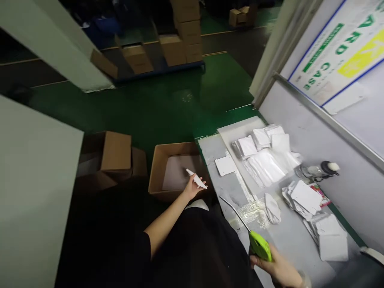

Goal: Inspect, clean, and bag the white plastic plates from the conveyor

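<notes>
pinching is what the left hand (193, 190) is doing, and the right hand (279, 265) is wrapping round something. a gray table (210, 149) is standing beside an open brown box (156, 172). a green air gun (260, 245) is filling the right hand. a thin white piece (199, 182) is tilting in the pinch, seemingly over the box; a loose pinch could be letting it drop. the right hand is looking blurry, so i cannot tell if it is squeezing hard.
</notes>
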`<state>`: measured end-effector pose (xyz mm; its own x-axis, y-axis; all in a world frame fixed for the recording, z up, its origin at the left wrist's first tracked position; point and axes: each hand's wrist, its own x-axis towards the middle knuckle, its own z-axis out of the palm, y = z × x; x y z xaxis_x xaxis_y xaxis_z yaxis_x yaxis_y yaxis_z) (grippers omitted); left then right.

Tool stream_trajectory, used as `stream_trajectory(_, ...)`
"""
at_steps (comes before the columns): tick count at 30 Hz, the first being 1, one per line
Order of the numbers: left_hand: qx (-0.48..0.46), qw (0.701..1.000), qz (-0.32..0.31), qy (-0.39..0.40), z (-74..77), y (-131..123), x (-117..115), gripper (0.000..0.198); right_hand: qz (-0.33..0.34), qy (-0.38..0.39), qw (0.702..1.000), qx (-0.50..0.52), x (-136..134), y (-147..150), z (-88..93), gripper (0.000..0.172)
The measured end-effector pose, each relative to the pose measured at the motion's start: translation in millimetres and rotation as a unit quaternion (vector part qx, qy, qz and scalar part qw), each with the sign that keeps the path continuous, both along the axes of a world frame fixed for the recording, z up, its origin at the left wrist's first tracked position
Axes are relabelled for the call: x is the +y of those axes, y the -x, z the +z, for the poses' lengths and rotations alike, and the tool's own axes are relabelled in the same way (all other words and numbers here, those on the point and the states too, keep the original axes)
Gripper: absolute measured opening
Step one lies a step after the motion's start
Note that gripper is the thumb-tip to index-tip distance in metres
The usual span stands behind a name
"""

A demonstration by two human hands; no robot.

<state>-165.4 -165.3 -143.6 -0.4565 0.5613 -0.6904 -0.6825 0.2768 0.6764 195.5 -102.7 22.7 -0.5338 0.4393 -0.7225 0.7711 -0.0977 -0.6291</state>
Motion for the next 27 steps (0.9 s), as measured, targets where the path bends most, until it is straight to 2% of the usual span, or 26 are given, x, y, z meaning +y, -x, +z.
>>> stream_trajectory(2, -0.067, 0.991, 0.113, 0.022, -1.9, 4.2, -41.0, 0.049, 0.149, 0.080, 0.986, 0.011, 15.6, 40.9, -2.8, 0.029)
stream_trajectory(4, -0.117, 0.969, 0.216, 0.038, -3.8, 6.1, -76.3, 0.047, 0.264, 0.055, 0.962, -0.035, 24.7, 90.6, -12.5, 0.026)
stream_trajectory(8, -0.193, 0.904, 0.378, 0.047, -5.9, 0.5, -129.6, 0.047, 0.374, 0.053, 0.925, -0.048, 13.8, 179.5, -33.1, 0.024)
stream_trajectory(11, -0.234, 0.858, 0.454, 0.045, -6.3, -8.7, -158.2, 0.047, 0.430, 0.043, 0.900, -0.047, -7.3, 219.1, -39.6, 0.025)
stream_trajectory(14, -0.260, 0.822, 0.504, 0.046, -5.9, -16.1, -181.6, 0.046, 0.473, 0.030, 0.879, -0.052, -22.3, 237.7, -41.9, 0.037)
stream_trajectory(18, -0.271, 0.792, 0.545, 0.045, -4.5, -19.6, -206.0, 0.047, 0.505, 0.032, 0.860, -0.064, -24.1, 247.0, -44.9, 0.044)
stream_trajectory(22, -0.274, 0.785, 0.555, 0.041, -3.2, -19.0, -215.0, 0.045, 0.524, 0.039, 0.848, -0.071, -19.3, 254.5, -42.0, 0.042)
stream_trajectory(27, -0.269, 0.786, 0.554, 0.046, -2.6, -12.6, -210.4, 0.049, 0.529, 0.041, 0.845, -0.066, -25.4, 264.8, -32.8, 0.042)
